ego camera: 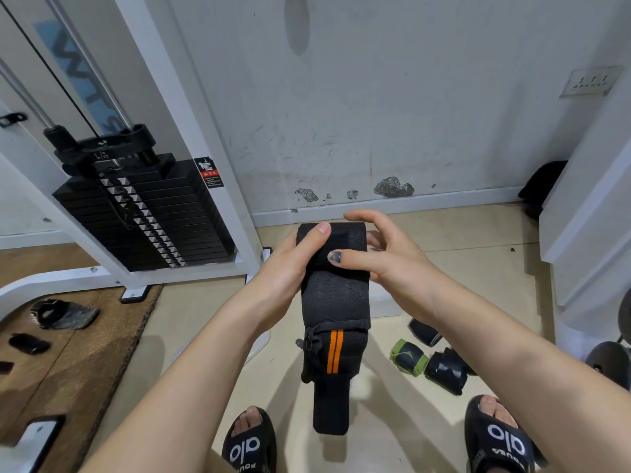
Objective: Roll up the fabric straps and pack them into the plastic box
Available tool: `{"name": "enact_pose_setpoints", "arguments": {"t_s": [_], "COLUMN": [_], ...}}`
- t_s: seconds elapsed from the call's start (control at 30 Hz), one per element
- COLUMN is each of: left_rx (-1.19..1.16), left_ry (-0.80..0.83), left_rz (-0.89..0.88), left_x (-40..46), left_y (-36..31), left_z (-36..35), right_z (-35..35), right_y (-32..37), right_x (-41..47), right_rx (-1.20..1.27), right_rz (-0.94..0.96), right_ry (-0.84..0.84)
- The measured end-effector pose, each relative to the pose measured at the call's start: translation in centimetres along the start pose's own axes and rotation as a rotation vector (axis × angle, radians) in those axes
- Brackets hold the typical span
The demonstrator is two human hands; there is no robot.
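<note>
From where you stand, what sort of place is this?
Most likely a gym. A weight stack with its cable stands in a white machine frame on the left, and rolled wrist wraps lie on the floor near the black strap that both hands hold.

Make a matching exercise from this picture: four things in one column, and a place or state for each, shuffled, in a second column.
Things:
1. strap
2. green roll
3. weight stack
4. socket

Places or states:
A. on the wall, top right
B. held in both hands, its end hanging down
C. on the floor near the right foot
D. in the white machine frame, left

Pairs: 1-B, 2-C, 3-D, 4-A
</note>
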State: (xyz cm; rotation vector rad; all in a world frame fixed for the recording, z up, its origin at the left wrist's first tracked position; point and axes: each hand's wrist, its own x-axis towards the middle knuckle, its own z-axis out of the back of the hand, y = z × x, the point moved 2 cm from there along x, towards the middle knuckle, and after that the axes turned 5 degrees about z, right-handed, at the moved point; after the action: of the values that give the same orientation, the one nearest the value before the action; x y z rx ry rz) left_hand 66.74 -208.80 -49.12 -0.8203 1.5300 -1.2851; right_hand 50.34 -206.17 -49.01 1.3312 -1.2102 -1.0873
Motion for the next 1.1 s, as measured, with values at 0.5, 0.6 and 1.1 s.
{"name": "enact_pose_setpoints", "arguments": {"t_s": [0.5,0.6,1.1], "left_rx": [0.029,0.052,-0.085], "left_ry": [-0.024,-0.029,0.041], "left_rz": [-0.116,-0.109,0.040], "left_x": [-0.4,-0.2,-0.8], "left_y": [0.2,0.2,-0.4], "left_z": [0.4,0.6,0.1], "right_z": [-0.3,-0.3,-0.1], "right_y": [-0.2,-0.1,0.3], "right_x": [0.1,-0.1,0.3], "right_rx": [-0.080,-0.071,-0.066], "right_rz": [-0.016,0.028,0.169], "right_ry": [0.000,-0.002,0.073]}}
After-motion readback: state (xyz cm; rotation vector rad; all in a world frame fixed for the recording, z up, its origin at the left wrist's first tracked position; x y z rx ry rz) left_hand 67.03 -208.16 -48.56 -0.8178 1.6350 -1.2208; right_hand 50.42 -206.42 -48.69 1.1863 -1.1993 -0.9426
